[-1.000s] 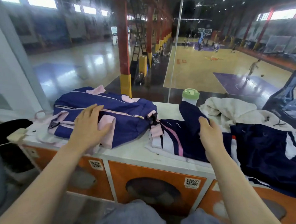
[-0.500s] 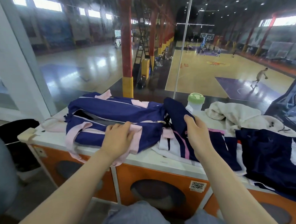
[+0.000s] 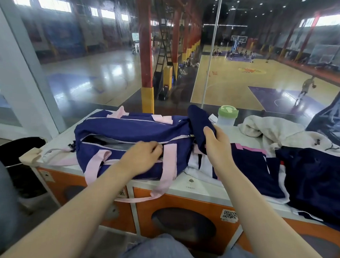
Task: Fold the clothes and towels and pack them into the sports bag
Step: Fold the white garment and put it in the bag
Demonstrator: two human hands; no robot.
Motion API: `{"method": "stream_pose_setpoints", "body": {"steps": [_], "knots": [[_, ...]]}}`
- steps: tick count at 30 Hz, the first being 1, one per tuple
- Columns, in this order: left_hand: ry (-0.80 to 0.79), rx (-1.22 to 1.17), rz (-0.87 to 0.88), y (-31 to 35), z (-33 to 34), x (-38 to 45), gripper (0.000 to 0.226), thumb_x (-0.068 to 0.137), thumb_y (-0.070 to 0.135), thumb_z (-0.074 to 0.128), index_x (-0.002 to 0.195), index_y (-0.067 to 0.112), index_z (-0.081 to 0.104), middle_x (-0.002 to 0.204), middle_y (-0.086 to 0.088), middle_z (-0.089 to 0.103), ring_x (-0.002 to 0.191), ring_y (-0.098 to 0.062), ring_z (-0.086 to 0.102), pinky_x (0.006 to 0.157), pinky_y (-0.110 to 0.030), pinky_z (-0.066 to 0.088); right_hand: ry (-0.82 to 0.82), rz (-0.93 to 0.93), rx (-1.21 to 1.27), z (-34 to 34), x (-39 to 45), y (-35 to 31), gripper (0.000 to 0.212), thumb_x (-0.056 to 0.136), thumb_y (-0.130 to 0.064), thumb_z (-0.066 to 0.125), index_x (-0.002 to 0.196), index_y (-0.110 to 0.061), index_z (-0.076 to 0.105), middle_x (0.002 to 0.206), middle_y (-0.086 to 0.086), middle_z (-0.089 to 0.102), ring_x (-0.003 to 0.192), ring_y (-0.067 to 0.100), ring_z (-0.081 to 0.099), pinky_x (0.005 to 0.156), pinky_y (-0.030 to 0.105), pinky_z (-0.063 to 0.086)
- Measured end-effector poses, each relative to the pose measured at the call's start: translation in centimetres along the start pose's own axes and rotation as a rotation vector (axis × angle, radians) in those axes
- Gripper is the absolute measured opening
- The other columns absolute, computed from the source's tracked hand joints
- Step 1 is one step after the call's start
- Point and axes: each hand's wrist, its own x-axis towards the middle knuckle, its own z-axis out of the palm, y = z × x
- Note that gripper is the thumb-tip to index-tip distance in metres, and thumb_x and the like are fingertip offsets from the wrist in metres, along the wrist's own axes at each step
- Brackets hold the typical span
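Head view, step in hand: the person is opening the sports bag (image 3: 130, 131) and bringing the first garment toward it; packing is judged to be barely started.
Left hand (image 3: 143, 157): it is closing its fingers on the near lip of the bag's zip opening, at the right end of the gap, and appears to be pulling that lip toward the near side.
Right hand (image 3: 217, 142): it is gripping a navy garment (image 3: 199, 122), lifted upright just beside the right end of the bag.
Sports bag, position: it is lying on the white counter (image 3: 198, 189), left of centre, with pink straps (image 3: 168, 167) hanging over the near edge.
Sports bag, contents: the zip is standing partly open; only a dark grey lining is showing, and whether anything is inside cannot be told.
Remaining items: a navy and pink garment (image 3: 250, 166) is lying flat right of the bag; a cream towel (image 3: 277, 132) is heaped at the far right, unfolded; a dark navy garment (image 3: 314, 176) is spreading over the near right corner.
Other container: a bottle with a green lid (image 3: 227, 116) is standing at the far side, lid shut, contents not visible.
Next move, judgement: the opening needs widening before the held garment goes in, and that garment looks loosely bunched, so it may need folding first.
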Motion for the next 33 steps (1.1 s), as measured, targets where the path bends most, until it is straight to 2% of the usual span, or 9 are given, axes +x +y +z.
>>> {"method": "stream_pose_setpoints", "body": {"steps": [3,6,8,11,15,19,22,26,33], "knots": [[0.144,0.199,0.066,-2.5,-1.4,1.7,0.034,0.101,0.036,0.037,0.1,0.023,0.068,0.092,0.002,0.07,0.082,-0.014,0.061,0.083,-0.038,0.052,-0.009,-0.029,0.004,0.1,-0.1,0.2,0.019,0.095,-0.025,0.044,0.101,-0.025,0.062,0.081,-0.008,0.062,0.072,0.011,0.054,0.064,0.027,0.043],[0.046,0.459,0.156,-4.0,-1.7,3.1,0.033,0.1,0.037,0.038,0.118,0.032,0.065,0.121,0.006,0.065,0.108,-0.016,0.055,0.098,-0.038,0.044,0.002,-0.048,0.014,0.4,-0.1,0.6,0.017,0.095,-0.024,0.045,0.097,-0.028,0.061,0.08,-0.008,0.061,0.072,0.011,0.053,0.063,0.026,0.043],[0.03,0.668,0.218,-4.2,-1.6,3.8,0.04,0.099,0.045,0.038,0.134,0.035,0.053,0.144,0.007,0.048,0.132,-0.02,0.038,0.112,-0.042,0.027,0.009,-0.06,0.023,0.5,-0.2,0.7,0.018,0.095,-0.025,0.045,0.099,-0.027,0.062,0.079,-0.01,0.061,0.073,0.01,0.053,0.063,0.024,0.042],[0.062,0.895,0.22,-3.8,-2.2,4.9,0.069,0.089,0.063,0.045,0.149,0.035,0.028,0.161,-0.001,0.018,0.148,-0.028,0.011,0.119,-0.052,0.002,0.011,-0.087,0.02,0.5,-0.5,0.6,0.018,0.096,-0.024,0.045,0.093,-0.036,0.059,0.085,-0.009,0.064,0.076,0.007,0.056,0.065,0.023,0.046],[0.131,1.003,0.186,-4.1,-3.8,6.7,0.103,0.075,0.08,0.047,0.155,0.027,0.007,0.164,-0.005,0.002,0.15,-0.029,-0.003,0.115,-0.06,-0.007,0.029,-0.118,0.014,0.2,-0.5,0.3,0.017,0.095,-0.022,0.045,0.09,-0.03,0.06,0.085,-0.002,0.065,0.072,0.006,0.053,0.066,0.025,0.045],[0.185,1.081,0.216,-4.9,-5.1,8.4,0.1,0.08,0.076,0.045,0.155,0.026,0.004,0.164,-0.006,-0.004,0.15,-0.028,-0.007,0.113,-0.063,-0.006,0.008,-0.153,0.016,0.4,-0.3,-0.1,0.017,0.096,-0.021,0.046,0.097,-0.026,0.062,0.083,-0.01,0.064,0.073,0.002,0.055,0.065,0.018,0.045],[0.168,1.147,0.273,-6.1,-5.1,9.2,0.084,0.088,0.061,0.049,0.155,0.027,0.009,0.163,-0.009,-0.007,0.15,-0.03,-0.007,0.114,-0.064,0.0,-0.044,-0.195,0.014,1.1,-0.6,-0.4,0.023,0.097,-0.023,0.046,0.108,-0.036,0.061,0.095,-0.017,0.067,0.086,0.0,0.061,0.068,0.01,0.047],[0.166,1.215,0.321,-8.3,-4.4,9.6,0.078,0.096,0.047,0.043,0.155,0.021,-0.002,0.163,-0.011,-0.008,0.15,-0.032,-0.005,0.114,-0.062,0.011,-0.119,-0.247,-0.055,2.3,-1.1,0.0,0.033,0.098,-0.024,0.047,0.13,-0.029,0.056,0.107,-0.021,0.065,0.094,-0.009,0.059,0.074,0.006,0.046],[0.093,1.161,0.427,-10.2,-3.7,10.8,0.103,0.078,0.078,0.038,0.154,0.026,-0.011,0.163,-0.01,-0.01,0.149,-0.033,-0.004,0.109,-0.064,0.016,-0.166,-0.307,-0.229,3.6,-1.4,1.4,0.038,0.098,-0.031,0.048,0.136,-0.031,0.051,0.102,-0.022,0.065,0.098,0.004,0.06,0.095,0.034,0.05]]}}
